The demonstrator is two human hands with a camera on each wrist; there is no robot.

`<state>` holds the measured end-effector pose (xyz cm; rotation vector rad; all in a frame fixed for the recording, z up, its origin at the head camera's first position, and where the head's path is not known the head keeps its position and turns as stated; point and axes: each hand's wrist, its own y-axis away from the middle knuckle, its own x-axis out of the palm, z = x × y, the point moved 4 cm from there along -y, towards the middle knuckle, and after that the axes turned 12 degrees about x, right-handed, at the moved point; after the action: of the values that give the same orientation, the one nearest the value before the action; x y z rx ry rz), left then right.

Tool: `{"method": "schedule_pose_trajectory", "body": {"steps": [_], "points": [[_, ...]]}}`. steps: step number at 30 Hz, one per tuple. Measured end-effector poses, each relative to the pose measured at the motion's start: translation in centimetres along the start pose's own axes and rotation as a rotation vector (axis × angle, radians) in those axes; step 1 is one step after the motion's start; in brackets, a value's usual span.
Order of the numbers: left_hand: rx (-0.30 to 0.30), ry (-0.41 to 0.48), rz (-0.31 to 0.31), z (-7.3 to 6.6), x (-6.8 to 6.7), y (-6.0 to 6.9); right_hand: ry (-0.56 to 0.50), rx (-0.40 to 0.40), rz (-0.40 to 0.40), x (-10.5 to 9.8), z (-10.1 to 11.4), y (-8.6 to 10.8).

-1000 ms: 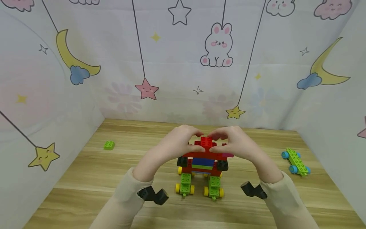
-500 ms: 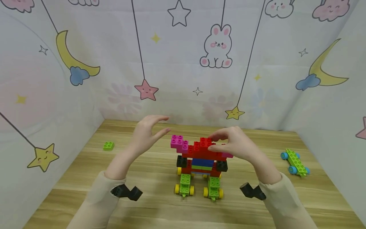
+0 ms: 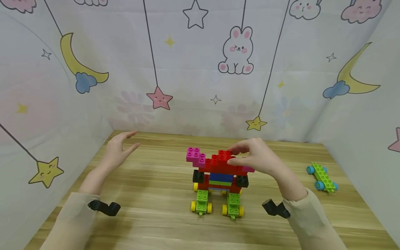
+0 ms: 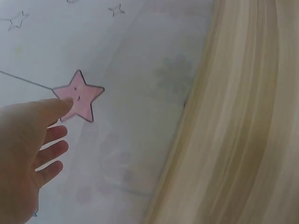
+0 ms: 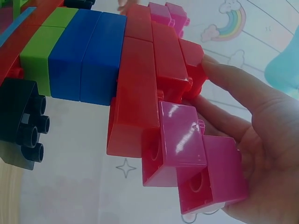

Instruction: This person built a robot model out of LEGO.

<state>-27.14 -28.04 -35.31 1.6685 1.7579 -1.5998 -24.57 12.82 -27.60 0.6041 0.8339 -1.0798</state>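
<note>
In the head view a toy of building blocks stands upright on the table, on lime green wheeled bases (image 3: 202, 197) with yellow wheels. Blue blocks (image 3: 221, 177) make up its middle, and black blocks (image 3: 198, 176) jut out at the sides. Pink blocks (image 3: 193, 153) step upward at its upper left. My right hand (image 3: 260, 157) pinches the red block (image 3: 224, 156) on top between thumb and fingers; the right wrist view shows the thumb against that red block (image 5: 192, 63). My left hand (image 3: 116, 150) hovers at the table's far left, fingers relaxed and nothing between them.
A lime green wheeled base (image 3: 323, 177) with blue wheels lies at the right of the wooden table (image 3: 156, 222). White printed cloth (image 3: 193, 86) encloses the back and both sides.
My left hand has let go of the toy's top and moved left, now covering the spot where a small green block lay. My right hand has kept its hold.
</note>
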Motion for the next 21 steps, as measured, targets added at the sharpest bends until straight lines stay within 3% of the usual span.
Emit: {"method": "schedule_pose_trajectory", "body": {"steps": [6, 11, 21], "points": [[-0.077, 0.053, 0.107, 3.7, -0.3, 1.7, -0.002, -0.002, -0.004, 0.1, 0.0, 0.0], [-0.121, 0.101, 0.155, 6.3, -0.4, 2.7, -0.004, 0.006, -0.009, 0.1, -0.1, 0.1], [-0.189, 0.165, 0.247, 10.1, 0.8, 4.6, 0.017, 0.004, -0.021, 0.2, -0.1, 0.1]]}}
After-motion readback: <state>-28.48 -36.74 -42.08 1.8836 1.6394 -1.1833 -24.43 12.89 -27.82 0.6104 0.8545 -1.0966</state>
